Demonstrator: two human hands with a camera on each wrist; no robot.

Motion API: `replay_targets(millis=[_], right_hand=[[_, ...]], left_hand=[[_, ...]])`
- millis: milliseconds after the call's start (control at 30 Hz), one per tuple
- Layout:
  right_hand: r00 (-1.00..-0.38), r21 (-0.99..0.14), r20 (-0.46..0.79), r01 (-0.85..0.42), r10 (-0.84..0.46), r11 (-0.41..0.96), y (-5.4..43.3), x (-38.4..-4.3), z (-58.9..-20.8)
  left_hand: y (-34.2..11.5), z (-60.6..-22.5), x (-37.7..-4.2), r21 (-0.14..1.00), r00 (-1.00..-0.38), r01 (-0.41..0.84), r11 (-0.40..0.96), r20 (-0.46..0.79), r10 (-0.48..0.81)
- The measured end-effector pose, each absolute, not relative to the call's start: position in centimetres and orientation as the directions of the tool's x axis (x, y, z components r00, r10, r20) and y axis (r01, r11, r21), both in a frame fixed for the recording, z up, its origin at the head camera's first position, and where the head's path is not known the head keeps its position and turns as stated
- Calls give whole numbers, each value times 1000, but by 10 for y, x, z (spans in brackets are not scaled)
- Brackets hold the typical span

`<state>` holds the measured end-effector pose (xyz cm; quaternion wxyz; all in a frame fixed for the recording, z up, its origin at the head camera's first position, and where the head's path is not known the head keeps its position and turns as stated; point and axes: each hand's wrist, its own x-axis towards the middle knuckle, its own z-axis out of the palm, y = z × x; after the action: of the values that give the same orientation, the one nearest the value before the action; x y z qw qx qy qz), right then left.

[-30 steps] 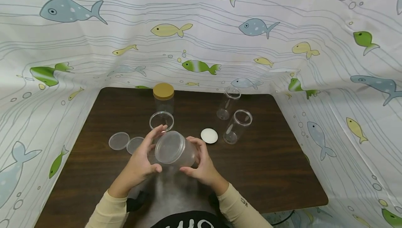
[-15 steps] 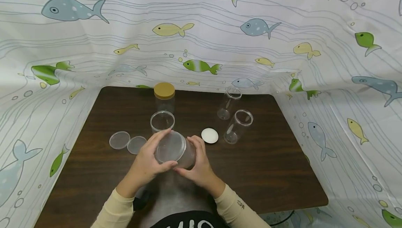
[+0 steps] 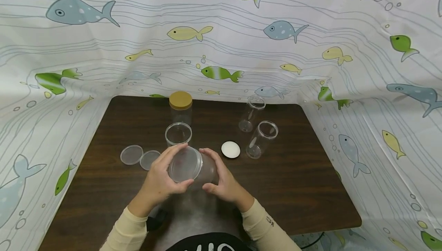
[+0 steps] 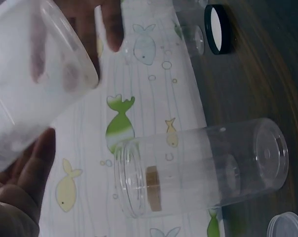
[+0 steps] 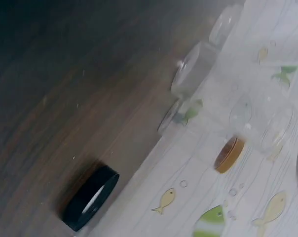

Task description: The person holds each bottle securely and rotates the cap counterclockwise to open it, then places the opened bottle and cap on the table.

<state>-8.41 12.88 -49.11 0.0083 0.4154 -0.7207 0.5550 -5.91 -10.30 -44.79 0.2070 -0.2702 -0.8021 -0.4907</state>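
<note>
On a dark wooden tabletop (image 3: 293, 193), two loose clear lids (image 3: 131, 155) (image 3: 149, 160) lay flat toward the left edge, side by side. Just right of them, the person's left hand (image 3: 159, 177) curved round one end of a clear jar (image 3: 209, 169), with the fingers over the top and the thumb below. That end, seemingly closed by a cloudy clear lid (image 3: 185, 165), faced the wearer. The jar was held tilted on its side above the tabletop, near the middle of its width.

Beyond the left hand stood an open clear jar (image 3: 178, 133); behind that, close to the far edge, stood a jar with a yellow lid (image 3: 180, 100).

The right hand (image 3: 226, 182) held the jar's body, fingers over the top and thumb beneath. Working the lid well seemed to call for a steady right hand, with the left spreading even pressure around the rim; squeezing hard could flex the thin wall, and a crooked lid might bind.

Farther right, a black lid (image 3: 230, 149) lay with its white inside up. Last came two tall open clear jars (image 3: 246, 123) (image 3: 254, 149), upright: one near the far edge, the other nearer the wearer, both short of the far right corner.
</note>
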Motion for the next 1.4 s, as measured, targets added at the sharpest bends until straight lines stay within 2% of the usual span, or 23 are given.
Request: replay_targets(millis=[100,167,267,367,500,600,700,800,967,1067,1233,1400], right_hand=[[-656,-914,334,-402,-678,-61,138,-90,-490],[-641,-952,273,-287,-717,-106,141,-92,-491],[-629,-962,255,-239,-734,-130,143,-92,-493],[-645,-949,294,-287,-705,-133,139,-89,-494],[-681,-882,384,-471,-623,-29,131,-84,-491],[-672,-781,464,-618,-578,92,122,-81,-488],[-650,-707,500,-688,-572,163,118,-80,-487],[-634,-729,451,-668,-629,150,121,-83,-485],[-589,-902,283,-431,-757,-2,136,-91,-483],[-568,-936,250,-350,-784,-45,141,-93,-483],[-608,-894,280,-447,-743,29,137,-90,-482],[-664,-750,361,-624,-655,219,124,-84,-478]], left_hand=[[-105,-447,-59,689,-768,640,340,574,284],[-105,-447,-58,697,-765,643,317,560,320],[-105,-448,-58,705,-759,646,293,551,348],[-103,-450,-58,703,-762,644,302,553,337],[-101,-453,-60,682,-757,653,330,580,301],[-101,-454,-60,677,-762,647,351,584,280],[-101,-453,-60,676,-766,643,360,579,280],[-103,-453,-62,643,-731,681,350,613,299],[-106,-454,-63,647,-694,716,262,621,364],[-106,-455,-63,676,-698,703,220,597,396],[-105,-456,-61,681,-722,681,268,565,399],[-104,-457,-61,631,-742,671,390,562,365]])
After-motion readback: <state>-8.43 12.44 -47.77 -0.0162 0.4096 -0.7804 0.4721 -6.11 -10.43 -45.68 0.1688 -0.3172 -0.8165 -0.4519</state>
